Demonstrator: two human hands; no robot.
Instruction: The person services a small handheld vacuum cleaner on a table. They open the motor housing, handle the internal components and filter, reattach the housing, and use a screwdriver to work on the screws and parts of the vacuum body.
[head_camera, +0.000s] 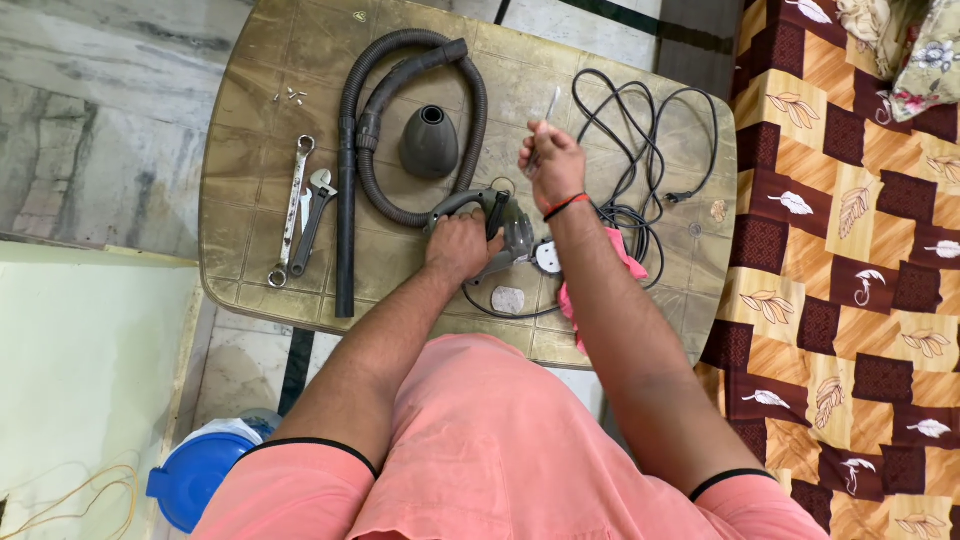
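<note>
Handheld grey vacuum cleaner lies near the middle of the brown plastic table, at its near edge, and the left hand is clamped over its body just below the handle. The right hand is raised a little farther back and to the right, fingers pinched together on a thin pale tool that points up and away. Left of the vacuum, a ribbed black hose curls around a dark cone-shaped nozzle standing upright. Farther left lie a ring spanner and an adjustable wrench, side by side. A black power cord is coiled loosely on the right, with a pink cloth near it. On the floor at near left stands a blue bucket; its contents cannot be told.
</note>
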